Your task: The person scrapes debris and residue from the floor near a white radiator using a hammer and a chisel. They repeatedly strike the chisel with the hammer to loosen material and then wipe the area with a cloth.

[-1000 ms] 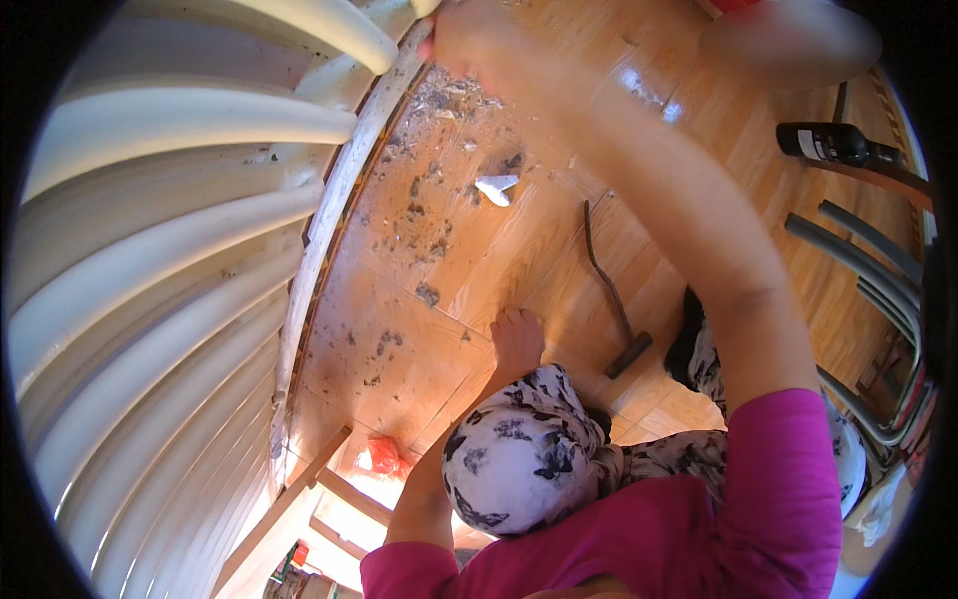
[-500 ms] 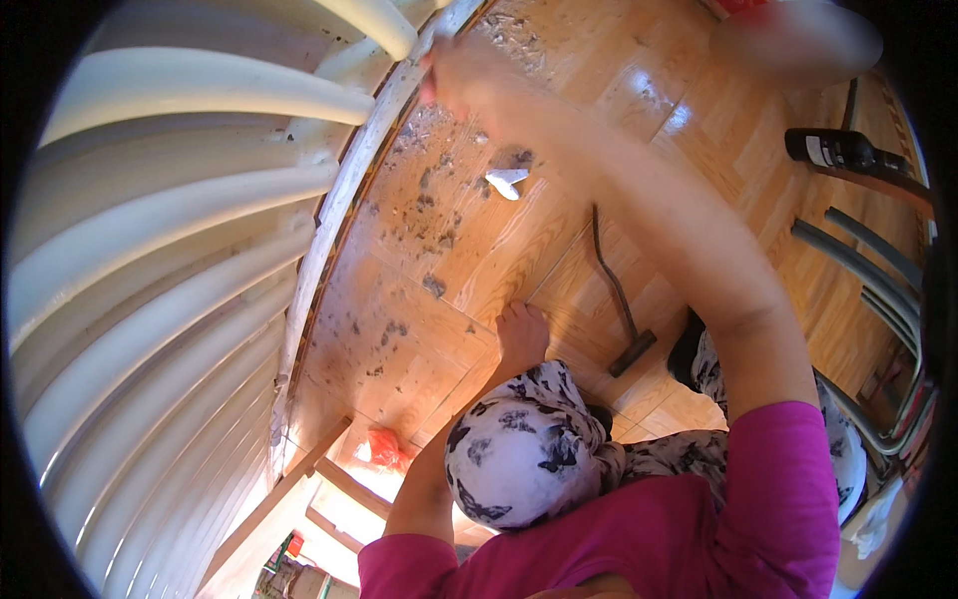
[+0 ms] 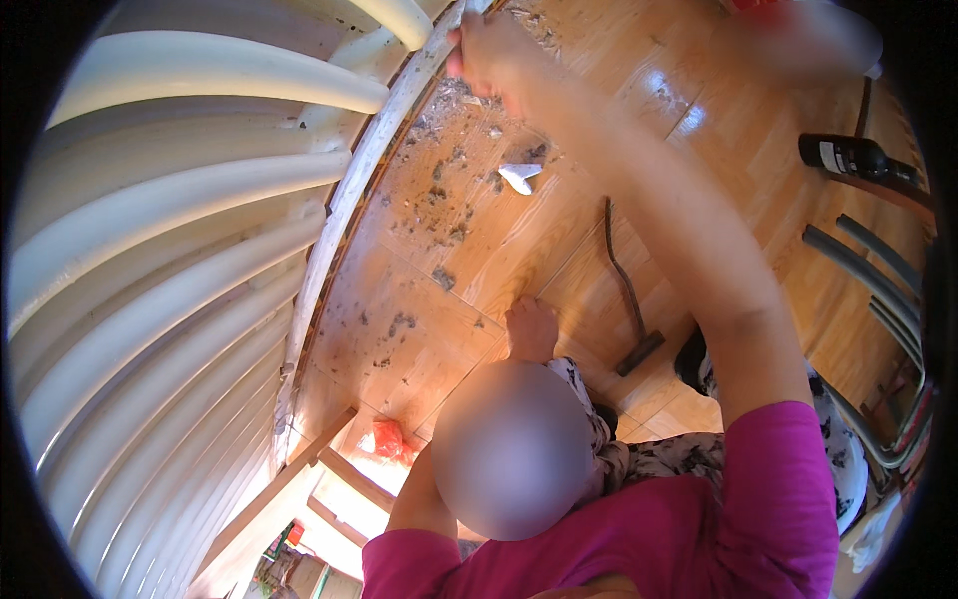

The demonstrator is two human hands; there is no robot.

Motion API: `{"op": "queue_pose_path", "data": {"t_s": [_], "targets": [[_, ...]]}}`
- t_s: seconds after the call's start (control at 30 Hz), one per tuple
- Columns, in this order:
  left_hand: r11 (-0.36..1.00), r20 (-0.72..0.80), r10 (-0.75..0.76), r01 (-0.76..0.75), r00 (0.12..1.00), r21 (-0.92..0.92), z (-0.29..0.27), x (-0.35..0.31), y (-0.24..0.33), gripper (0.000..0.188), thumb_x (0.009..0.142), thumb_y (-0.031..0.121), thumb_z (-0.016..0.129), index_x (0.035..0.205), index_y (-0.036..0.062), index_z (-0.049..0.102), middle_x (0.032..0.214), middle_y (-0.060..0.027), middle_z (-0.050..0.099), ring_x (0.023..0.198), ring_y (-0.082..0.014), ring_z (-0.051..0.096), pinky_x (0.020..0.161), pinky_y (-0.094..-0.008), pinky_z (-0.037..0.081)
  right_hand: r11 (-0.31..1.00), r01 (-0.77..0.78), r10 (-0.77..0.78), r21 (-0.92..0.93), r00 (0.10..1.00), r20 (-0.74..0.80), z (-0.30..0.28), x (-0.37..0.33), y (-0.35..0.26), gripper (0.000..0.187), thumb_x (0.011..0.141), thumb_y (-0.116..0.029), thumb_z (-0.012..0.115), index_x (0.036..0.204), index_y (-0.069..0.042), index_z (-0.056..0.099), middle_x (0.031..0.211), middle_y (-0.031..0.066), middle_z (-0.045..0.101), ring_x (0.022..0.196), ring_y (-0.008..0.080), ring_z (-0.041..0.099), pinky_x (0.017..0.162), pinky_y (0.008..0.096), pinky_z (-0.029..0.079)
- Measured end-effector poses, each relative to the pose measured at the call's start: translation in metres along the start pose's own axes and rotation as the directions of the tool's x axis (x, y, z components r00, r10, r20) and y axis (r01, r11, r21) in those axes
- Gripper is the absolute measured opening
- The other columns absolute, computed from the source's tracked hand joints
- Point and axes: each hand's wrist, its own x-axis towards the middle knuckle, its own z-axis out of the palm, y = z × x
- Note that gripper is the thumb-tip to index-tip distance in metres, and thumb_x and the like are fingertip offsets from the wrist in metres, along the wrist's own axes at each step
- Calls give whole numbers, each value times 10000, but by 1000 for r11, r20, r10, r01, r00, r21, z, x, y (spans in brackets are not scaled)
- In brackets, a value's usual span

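Note:
Stretched far forward, my right hand (image 3: 489,62) is beside the white bottom rail (image 3: 374,130) of a row of white curved tubes (image 3: 200,190). Its fingers are curled and somewhat blurred; anything in them is hidden. Grey debris (image 3: 439,192) is scattered over the wood-patterned floor (image 3: 509,240) along the rail. A crumpled white scrap (image 3: 519,178) lies nearer me. My left hand (image 3: 531,329) rests closed on the floor, beside my patterned knee. To its right lies a dark hammer-like tool (image 3: 639,349) with a long thin handle.
On the right are a dark bottle (image 3: 848,155) and curved grey metal tubes (image 3: 858,260). A red plastic bag (image 3: 389,439) sits at lower left by a wooden frame (image 3: 354,479). A blurred object (image 3: 798,40) with red shows at the far right.
My right hand has shifted slightly farther away and to the right, along the rail. My left hand stays on the floor. The whole view has moved a little.

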Motion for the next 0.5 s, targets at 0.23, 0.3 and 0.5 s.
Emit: {"op": "queue_pose_path", "data": {"t_s": [0.23,0.3,0.5], "targets": [[992,19,-43,40,999,119,6,-5,2,250,745,224,614,861,2,600,908,-170,542,859,-319,557,680,-441,452,994,-93,106,-51,918,383,61,-24,29,445,1058,-328,286,1129,34,535,782,98,624,480,74,397,501,258,420],[993,36,-66,62,997,104,7,-5,1,257,747,227,613,870,2,604,922,-173,542,863,-320,557,689,-441,454,990,-94,129,-105,911,391,58,-39,27,448,1058,-323,286,1142,36,539,767,103,614,527,99,447,501,262,414],[996,83,-54,47,995,74,9,-3,-1,263,747,230,625,896,13,620,954,-176,545,876,-332,558,710,-443,456,995,-63,76,-72,980,182,39,-22,1,304,1018,-180,414,1234,2,530,867,94,645,537,94,449,505,243,411]]}}
